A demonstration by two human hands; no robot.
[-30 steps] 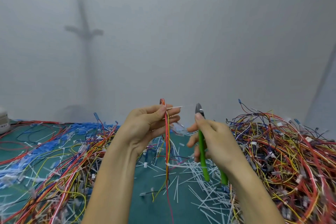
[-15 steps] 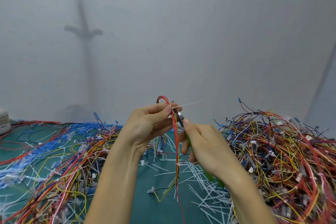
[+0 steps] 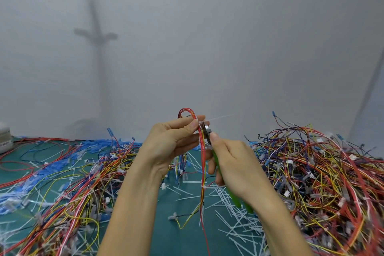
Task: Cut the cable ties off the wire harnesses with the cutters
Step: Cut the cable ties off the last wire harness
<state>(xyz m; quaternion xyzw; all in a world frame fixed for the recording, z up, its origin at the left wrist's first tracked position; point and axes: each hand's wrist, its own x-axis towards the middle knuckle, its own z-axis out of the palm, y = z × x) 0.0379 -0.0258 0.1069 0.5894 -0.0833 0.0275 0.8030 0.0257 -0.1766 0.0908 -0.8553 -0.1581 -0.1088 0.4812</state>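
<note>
While the left hand point(image 3: 172, 141) pinches the looped red wire harness point(image 3: 202, 174), the right hand point(image 3: 236, 166) curls its fingers point(image 3: 211, 167) round green-handled cutters point(image 3: 207, 131).

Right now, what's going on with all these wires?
A person's left hand holds up a thin red-and-yellow wire harness, while the right hand holds green-handled cutters against a white plastic cable tie on it. Snipped white ties litter the teal mat beside heaps of tangled wires.

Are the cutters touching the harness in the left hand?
Touching. Head view: the cutters meet the harness just below the thumb of the left hand, no gap.
</note>
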